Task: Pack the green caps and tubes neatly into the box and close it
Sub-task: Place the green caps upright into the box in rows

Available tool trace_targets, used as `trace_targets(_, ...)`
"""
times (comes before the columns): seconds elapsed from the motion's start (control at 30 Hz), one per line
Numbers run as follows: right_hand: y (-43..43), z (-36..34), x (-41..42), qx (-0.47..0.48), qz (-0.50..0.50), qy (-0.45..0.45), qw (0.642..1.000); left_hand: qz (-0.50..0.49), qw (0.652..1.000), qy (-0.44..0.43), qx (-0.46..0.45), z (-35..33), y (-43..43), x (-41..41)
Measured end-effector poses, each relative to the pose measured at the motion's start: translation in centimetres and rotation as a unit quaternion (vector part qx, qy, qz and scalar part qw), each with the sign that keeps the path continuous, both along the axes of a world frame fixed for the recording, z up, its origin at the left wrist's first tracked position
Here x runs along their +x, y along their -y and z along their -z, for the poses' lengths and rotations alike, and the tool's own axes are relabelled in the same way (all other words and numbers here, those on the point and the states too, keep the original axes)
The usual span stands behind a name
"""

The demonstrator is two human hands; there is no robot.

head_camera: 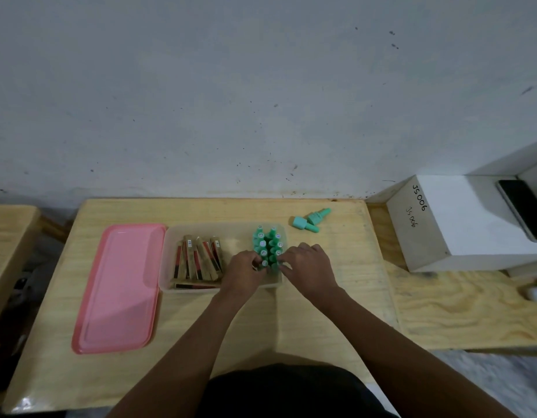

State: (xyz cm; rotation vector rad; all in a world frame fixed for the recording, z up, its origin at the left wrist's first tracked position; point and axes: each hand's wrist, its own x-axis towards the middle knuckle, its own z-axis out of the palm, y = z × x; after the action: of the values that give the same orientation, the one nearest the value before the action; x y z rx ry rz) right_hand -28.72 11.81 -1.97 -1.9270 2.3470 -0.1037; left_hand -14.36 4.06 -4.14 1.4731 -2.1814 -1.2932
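Left of the fingers, the brown-and-red tubes (197, 260) lie side by side in the clear box (170, 285), long axes running away from the person, with one more crosswise along the near wall. Further left a pink lid (119, 285) lies flat on the desk (321, 312). Beyond the right fingers and off to their right, two loose caps (311, 220) lie on their sides, outside the box. Far to their right stands a white carton (460, 218).

Between and just beyond the fingertips, the green caps (268, 245) stand upright in two rows at the box's right end. The left hand (246, 265) curls its fingers (256, 262) round the nearest cap. The right hand (309, 267) bends its fingers (283, 262) against that end; whether they grip, I cannot tell.
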Motion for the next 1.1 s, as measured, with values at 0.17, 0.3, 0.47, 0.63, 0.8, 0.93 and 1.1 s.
trace_targets(0.17,0.4,-0.5,-0.5,0.017,-0.024,0.022,0.999,0.002,1.0,0.003,-0.006,0.4,0.1,-0.2)
trace_targets(0.3,0.5,-1.1,-0.7,0.029,-0.042,0.017,0.999,-0.001,1.0,-0.008,-0.004,0.3,0.2,-0.2)
trace_targets(0.47,0.6,-1.9,-1.2,0.042,-0.036,0.051,0.997,0.016,1.0,-0.003,-0.014,0.4,0.3,0.1)
trace_targets(0.63,0.9,-2.2,-1.5,0.065,-0.018,0.091,0.994,0.007,1.0,-0.001,-0.021,0.3,0.2,0.2)
trace_targets(0.8,1.2,-2.2,-2.0,0.087,0.011,0.137,0.987,0.001,0.999,0.009,-0.036,-0.1,-0.2,0.0)
trace_targets(0.93,1.2,-2.0,-2.6,0.083,0.029,0.169,0.982,-0.002,0.998,0.013,-0.064,-0.3,-0.6,-0.1)
trace_targets(1.1,0.4,-1.2,-3.7,0.064,0.112,0.225,0.966,-0.012,0.997,0.011,-0.08,-0.1,-0.7,0.1)
